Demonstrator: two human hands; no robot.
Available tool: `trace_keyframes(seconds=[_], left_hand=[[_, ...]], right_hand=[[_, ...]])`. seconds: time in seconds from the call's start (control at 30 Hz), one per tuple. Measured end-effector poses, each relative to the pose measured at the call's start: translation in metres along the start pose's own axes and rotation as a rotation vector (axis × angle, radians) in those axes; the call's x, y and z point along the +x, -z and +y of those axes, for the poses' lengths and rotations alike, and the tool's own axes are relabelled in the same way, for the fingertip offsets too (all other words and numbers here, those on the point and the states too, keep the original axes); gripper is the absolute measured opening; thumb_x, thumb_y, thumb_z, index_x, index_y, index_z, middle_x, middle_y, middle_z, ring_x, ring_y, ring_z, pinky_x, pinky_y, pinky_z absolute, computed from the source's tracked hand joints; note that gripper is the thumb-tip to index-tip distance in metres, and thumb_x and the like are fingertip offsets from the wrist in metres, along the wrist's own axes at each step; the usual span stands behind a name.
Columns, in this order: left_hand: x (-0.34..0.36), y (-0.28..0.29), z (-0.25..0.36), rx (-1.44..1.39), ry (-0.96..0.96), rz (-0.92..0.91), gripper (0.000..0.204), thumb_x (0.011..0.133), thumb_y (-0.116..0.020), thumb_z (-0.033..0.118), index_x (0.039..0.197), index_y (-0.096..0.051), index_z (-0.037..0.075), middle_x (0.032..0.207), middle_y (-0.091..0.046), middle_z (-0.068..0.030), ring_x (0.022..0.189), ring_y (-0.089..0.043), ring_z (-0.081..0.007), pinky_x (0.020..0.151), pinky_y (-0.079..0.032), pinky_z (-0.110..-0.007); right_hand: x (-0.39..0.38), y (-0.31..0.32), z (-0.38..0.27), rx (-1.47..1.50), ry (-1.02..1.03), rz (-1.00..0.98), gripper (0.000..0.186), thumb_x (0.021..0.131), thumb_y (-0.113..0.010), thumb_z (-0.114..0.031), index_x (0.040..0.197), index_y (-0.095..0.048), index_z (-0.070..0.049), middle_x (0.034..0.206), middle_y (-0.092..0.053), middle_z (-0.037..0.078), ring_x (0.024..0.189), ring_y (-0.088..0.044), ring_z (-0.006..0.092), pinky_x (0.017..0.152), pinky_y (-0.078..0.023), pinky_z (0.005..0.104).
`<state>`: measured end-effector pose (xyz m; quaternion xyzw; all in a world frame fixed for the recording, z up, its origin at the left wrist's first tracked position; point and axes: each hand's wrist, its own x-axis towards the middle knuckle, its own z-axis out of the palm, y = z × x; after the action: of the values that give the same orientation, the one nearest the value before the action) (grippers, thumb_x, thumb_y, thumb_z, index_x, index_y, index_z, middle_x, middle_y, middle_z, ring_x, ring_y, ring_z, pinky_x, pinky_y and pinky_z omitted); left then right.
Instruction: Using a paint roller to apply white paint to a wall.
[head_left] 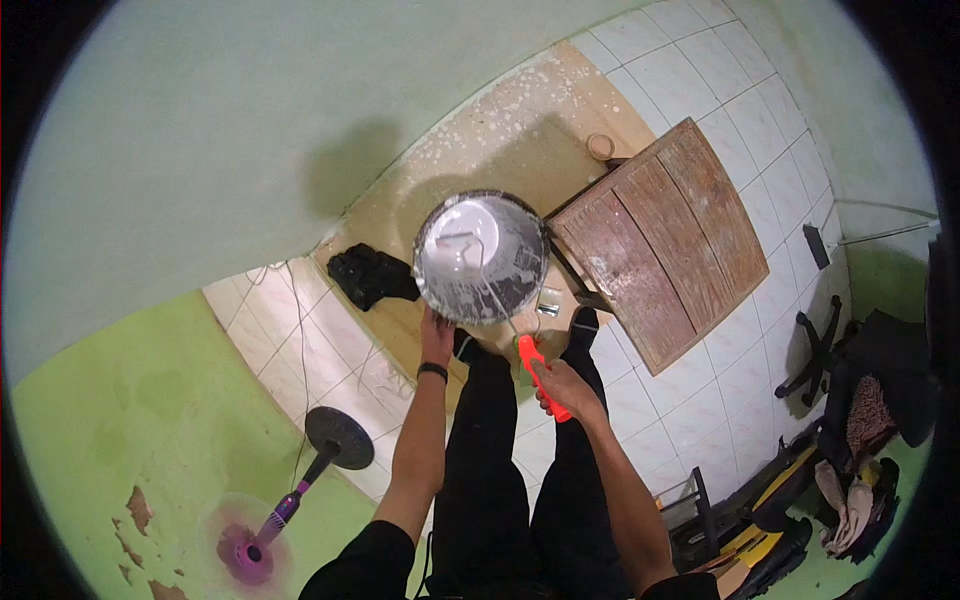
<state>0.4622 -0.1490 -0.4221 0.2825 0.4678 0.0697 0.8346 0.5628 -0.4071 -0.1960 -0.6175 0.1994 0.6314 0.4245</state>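
Note:
A dark paint bucket point(520, 262), splashed white inside, stands in front of me with white paint at its bottom. My right hand point(563, 390) is wrapped round the bright orange handle of a paint roller point(530, 349). The roller's wire frame slants over the near rim, and its white head lies down inside the bucket at the paint. At the near left side of the bucket, my left hand point(437, 338) grips it near the rim, its fingertips partly hidden. A black crumpled bag or cloth point(370, 276) lies left of the bucket.
A worn wooden table point(665, 245) stands right of the bucket. Paint-spotted brown sheeting point(500, 110) covers the floor along the wall. A standing fan point(283, 513) is at lower left, its cord trailing. A small cup point(600, 147) sits beyond the table; bags and clothes point(850, 490) lie at right.

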Motion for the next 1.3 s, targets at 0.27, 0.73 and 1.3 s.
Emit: trace_keyframes(seconds=[0.27, 0.73, 1.3], left_hand=[[0.016, -0.032, -0.009, -0.261, 0.012, 0.090, 0.048, 0.093, -0.049, 0.038, 0.127, -0.042, 0.005, 0.125, -0.043, -0.0092, 0.116, -0.042, -0.0272, 0.101, -0.037, -0.044], [-0.019, -0.021, -0.073, -0.611, 0.120, 0.335, 0.037, 0.092, -0.050, 0.026, 0.122, -0.044, 0.006, 0.123, -0.044, -0.0117, 0.117, -0.042, -0.0304, 0.102, -0.035, -0.047], [-0.137, 0.003, -0.050, -0.080, 0.407, 0.371, 0.039, 0.097, -0.031, 0.022, 0.132, -0.036, 0.006, 0.130, -0.044, -0.0198, 0.121, -0.045, -0.0343, 0.100, -0.039, -0.045]], right_hand=[[-0.004, 0.007, 0.016, 0.462, -0.003, -0.034, 0.051, 0.090, -0.044, -0.056, 0.080, -0.045, -0.006, 0.056, -0.043, 0.000, 0.042, -0.041, 0.0087, 0.038, -0.037, 0.0245], [-0.030, 0.010, 0.037, 0.492, -0.120, -0.135, 0.041, 0.089, -0.054, -0.047, 0.074, -0.043, -0.010, 0.054, -0.040, -0.004, 0.039, -0.035, 0.0041, 0.036, -0.031, 0.0193], [-0.081, 0.004, 0.046, 0.209, -0.069, -0.092, 0.037, 0.089, -0.056, -0.038, 0.075, -0.045, -0.005, 0.056, -0.047, 0.001, 0.042, -0.046, 0.0107, 0.039, -0.041, 0.0263]])
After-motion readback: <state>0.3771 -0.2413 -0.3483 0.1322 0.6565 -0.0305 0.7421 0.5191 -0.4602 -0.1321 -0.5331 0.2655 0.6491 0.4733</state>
